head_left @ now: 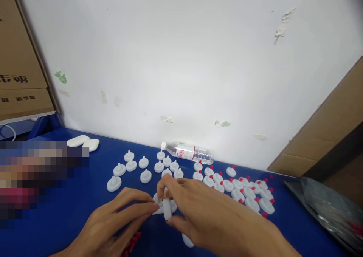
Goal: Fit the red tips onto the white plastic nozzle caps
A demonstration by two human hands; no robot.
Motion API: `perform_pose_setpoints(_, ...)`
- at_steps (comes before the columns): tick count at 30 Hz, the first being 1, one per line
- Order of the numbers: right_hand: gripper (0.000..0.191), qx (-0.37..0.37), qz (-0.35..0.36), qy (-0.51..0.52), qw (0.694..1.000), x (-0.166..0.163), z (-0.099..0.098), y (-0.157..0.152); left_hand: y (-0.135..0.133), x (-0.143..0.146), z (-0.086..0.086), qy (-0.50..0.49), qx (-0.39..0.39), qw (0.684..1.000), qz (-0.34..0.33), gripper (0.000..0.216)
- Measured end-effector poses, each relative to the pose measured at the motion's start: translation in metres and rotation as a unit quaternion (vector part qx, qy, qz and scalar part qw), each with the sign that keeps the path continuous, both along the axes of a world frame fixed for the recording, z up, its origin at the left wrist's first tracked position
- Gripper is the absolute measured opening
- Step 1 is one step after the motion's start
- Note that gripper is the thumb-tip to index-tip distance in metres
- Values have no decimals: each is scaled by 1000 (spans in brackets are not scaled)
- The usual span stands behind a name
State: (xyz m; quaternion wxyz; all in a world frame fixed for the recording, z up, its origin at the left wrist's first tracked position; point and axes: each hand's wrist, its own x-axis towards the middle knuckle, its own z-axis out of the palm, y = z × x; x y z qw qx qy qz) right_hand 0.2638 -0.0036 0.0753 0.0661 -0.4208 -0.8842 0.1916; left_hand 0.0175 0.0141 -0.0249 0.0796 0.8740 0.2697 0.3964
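My right hand (210, 215) pinches a white round plastic disc (167, 208) held on edge between thumb and fingers. My left hand (119, 221) meets it from the left, its fingertips pinched at the same disc and at another white piece lying beside it. Small red caps (132, 245) lie under my left palm. Several white discs without caps (143, 168) sit on the blue table (70, 211) behind my hands. Several white discs with red caps (249, 194) lie to the right.
A clear water bottle (188, 152) lies on its side by the white wall. Two white oblong objects (82, 141) rest at the back left. Cardboard boxes (19, 60) stand at left and right, and a dark plastic bag (329, 208) lies at right. A blurred area covers the left.
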Motion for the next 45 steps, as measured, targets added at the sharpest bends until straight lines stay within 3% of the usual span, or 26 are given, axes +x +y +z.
perform_pose_setpoints(14,37,-30,-18,1,999,-2,9,-3,-1,4,6,-7,-36,999,-22,29)
perform_pose_setpoints(19,32,-37,-3,19,999,-5,11,-5,-1,7,7,-67,-49,996,-19,20)
perform_pose_setpoints(25,19,87,45,-12,995,-10,13,-6,5,4,6,-44,-13,999,25,17)
perform_pose_setpoints(34,17,242,148,-71,956,-24,4,-5,-5,3,11,-45,-79,996,-16,27)
perform_pose_setpoints(45,41,257,171,-101,946,-29,3,-8,-12,8,16,-72,-71,995,-4,32)
